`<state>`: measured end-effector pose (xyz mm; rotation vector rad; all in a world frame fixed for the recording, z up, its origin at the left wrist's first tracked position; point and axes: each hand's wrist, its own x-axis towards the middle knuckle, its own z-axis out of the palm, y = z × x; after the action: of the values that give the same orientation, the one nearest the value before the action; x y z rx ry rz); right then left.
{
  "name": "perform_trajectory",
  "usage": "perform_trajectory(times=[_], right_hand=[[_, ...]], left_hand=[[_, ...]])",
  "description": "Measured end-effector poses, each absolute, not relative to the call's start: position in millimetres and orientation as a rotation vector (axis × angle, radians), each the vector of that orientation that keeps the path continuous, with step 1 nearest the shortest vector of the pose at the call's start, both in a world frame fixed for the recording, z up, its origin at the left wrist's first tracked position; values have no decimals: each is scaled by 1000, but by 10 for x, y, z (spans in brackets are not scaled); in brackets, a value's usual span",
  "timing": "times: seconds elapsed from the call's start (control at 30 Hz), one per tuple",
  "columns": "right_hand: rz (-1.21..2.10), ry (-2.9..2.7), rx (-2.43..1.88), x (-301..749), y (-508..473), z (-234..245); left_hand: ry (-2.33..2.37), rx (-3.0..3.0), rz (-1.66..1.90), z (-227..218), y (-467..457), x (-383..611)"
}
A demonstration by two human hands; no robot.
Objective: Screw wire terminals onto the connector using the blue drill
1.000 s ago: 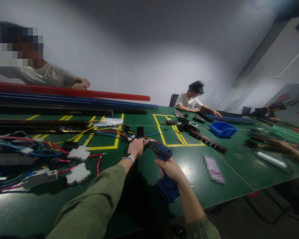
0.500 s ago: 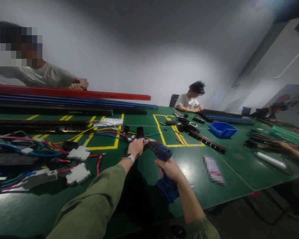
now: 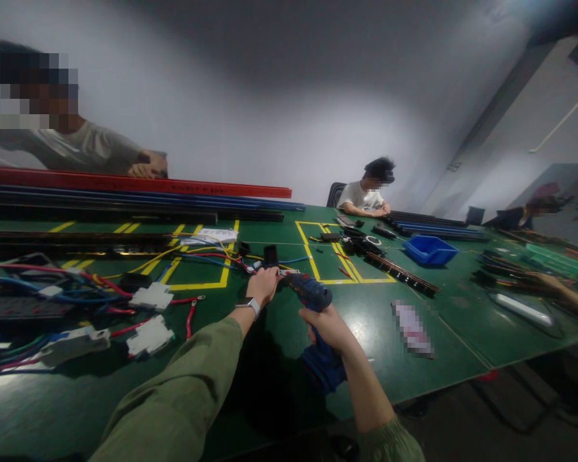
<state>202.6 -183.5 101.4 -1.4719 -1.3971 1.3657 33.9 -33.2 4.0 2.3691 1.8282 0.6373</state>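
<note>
My right hand [image 3: 328,324] is wrapped round the grip of a blue cordless drill [image 3: 313,292], its front end pointing left. Close to that end, my left hand [image 3: 264,285] is closed, fingers bent round a small part that they mostly hide. A black block [image 3: 270,255] stands up just beyond those fingers. Red, blue and yellow wires [image 3: 212,251] run leftward from this spot. To the left of my left arm lie white circuit breakers [image 3: 150,335] with red leads attached.
Red and blue rails [image 3: 221,188] lie across the back. A blue bin [image 3: 429,250] stands at the right, near a copper-coloured strip [image 3: 402,273]. Co-workers sit behind the table; another person's hand [image 3: 549,284] reaches in from the right. Yellow tape [image 3: 197,286] marks the green tabletop.
My hands and the drill stay almost in place. The co-worker at the back left has shifted a hand slightly to the left.
</note>
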Motion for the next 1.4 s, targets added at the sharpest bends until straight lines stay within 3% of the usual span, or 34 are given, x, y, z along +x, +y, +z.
perform_trajectory(times=[1.4], right_hand=[[1358,-1417,-1468,2042,-1845,1023]], left_hand=[[1836,2380,614,58,-344,336]])
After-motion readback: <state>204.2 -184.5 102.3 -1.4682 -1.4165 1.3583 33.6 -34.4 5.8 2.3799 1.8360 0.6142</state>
